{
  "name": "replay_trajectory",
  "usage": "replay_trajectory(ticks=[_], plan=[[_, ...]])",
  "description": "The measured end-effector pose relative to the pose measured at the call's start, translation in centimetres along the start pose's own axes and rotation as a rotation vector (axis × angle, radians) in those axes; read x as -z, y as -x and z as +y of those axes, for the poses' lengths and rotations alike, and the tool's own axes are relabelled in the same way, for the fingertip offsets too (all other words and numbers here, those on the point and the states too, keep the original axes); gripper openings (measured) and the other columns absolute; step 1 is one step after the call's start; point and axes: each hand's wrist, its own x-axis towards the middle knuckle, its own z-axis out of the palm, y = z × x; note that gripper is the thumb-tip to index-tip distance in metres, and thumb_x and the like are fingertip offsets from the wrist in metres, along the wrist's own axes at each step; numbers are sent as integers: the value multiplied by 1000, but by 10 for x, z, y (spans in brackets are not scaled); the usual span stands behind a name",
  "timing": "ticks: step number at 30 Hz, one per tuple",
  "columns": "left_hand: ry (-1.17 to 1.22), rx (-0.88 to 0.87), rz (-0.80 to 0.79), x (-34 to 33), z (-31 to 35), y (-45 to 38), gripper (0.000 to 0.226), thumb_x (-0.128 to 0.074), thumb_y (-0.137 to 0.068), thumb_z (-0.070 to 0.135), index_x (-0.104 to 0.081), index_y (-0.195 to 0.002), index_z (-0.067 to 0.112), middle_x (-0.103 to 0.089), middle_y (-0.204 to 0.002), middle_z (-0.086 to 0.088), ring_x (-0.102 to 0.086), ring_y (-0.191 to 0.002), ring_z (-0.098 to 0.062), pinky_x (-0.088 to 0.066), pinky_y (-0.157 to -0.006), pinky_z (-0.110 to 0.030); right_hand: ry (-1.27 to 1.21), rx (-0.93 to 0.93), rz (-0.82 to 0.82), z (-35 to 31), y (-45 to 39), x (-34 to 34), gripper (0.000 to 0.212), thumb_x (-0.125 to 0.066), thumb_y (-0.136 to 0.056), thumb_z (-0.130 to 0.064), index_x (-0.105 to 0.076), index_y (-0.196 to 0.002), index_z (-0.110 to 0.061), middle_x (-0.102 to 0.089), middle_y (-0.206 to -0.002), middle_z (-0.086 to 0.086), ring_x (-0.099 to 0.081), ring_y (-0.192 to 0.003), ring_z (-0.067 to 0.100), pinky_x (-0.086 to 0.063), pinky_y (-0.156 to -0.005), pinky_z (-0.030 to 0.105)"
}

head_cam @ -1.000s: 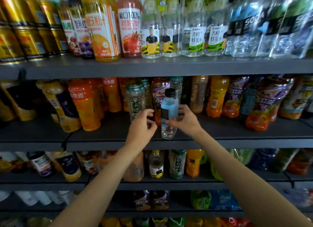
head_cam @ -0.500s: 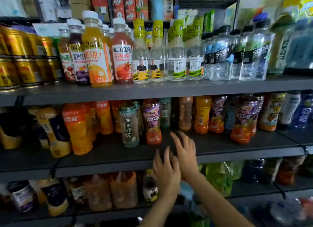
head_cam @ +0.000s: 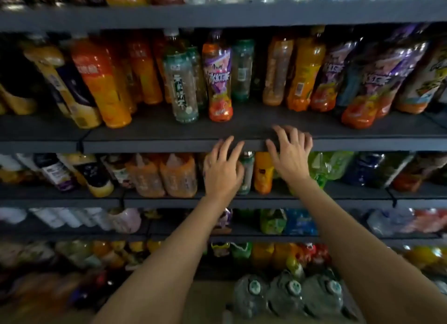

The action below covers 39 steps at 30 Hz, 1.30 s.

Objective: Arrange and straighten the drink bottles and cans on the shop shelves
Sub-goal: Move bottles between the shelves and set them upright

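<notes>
My left hand (head_cam: 223, 168) is spread and empty in front of the third shelf's bottles, fingers reaching up to the front edge of the dark shelf (head_cam: 150, 145). My right hand (head_cam: 291, 152) is also empty, fingers spread over that same edge. On this shelf stand a green tea bottle (head_cam: 181, 86) and a purple-labelled iced tea bottle (head_cam: 219, 79) near the front, with orange juice bottles (head_cam: 101, 81) to the left. Below, between my hands, are a green-labelled bottle (head_cam: 248, 171) and an orange bottle (head_cam: 263, 173).
More purple-labelled bottles (head_cam: 372, 81) lean at the right of the same shelf. Shrink-wrapped orange packs (head_cam: 164, 176) sit on the shelf below. Lower shelves hold mixed drinks, and wrapped water bottles (head_cam: 287, 297) stand on the floor.
The clear bottle held a second ago is gone from my hands. The view has tilted down, and both empty hands have spread apart at the shelf edge.
</notes>
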Motion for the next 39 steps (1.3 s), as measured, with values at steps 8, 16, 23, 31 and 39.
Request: replay_trajectory(ticks=[8, 16, 23, 31, 39], plan=[[-92, 323, -50, -2, 7, 80, 46, -50, -90, 21, -45, -135, 22, -33, -145, -6, -26, -134, -29, -17, -112, -49, -82, 360, 63, -10, 53, 29, 34, -47, -90, -33, -55, -115, -11, -55, -113, 16, -46, -99, 31, -29, -97, 46], [-108, 598, -274, -23, -49, 189, 51, -50, -91, 25, -35, -140, 19, -28, -147, -7, -27, -133, -29, -24, -106, -42, -148, 314, -520, -30, 158, -40, 55, -38, -86, -44, -53, -122, -6, -52, -115, 18, -48, -105, 38, -40, -87, 49], [-75, 899, -628, -87, -134, 331, 61, -54, -89, 23, -26, -141, 9, -33, -141, -14, -37, -126, -32, -30, -101, -40, -50, 233, -1121, -42, 292, -164, 57, -54, -90, -40, -37, -138, -14, -36, -137, 14, -31, -127, 34, -31, -100, 49], [-94, 898, -738, -260, -233, 456, 62, -53, -88, 31, -25, -143, 23, -27, -146, -3, -35, -128, -25, -29, -101, -37, -35, -18, -1325, -2, 469, -369, 75, -48, -80, -55, -38, -136, -6, -38, -137, 19, -33, -126, 35, -29, -103, 42], [5, 941, -714, -444, -333, 548, 64, -55, -88, 32, -24, -144, 31, -23, -148, -3, -32, -129, -26, -29, -103, -38, -14, -184, -1339, 55, 622, -572, 83, -67, -79, -47, -28, -140, -7, -30, -142, 19, -28, -131, 36, -28, -105, 44]])
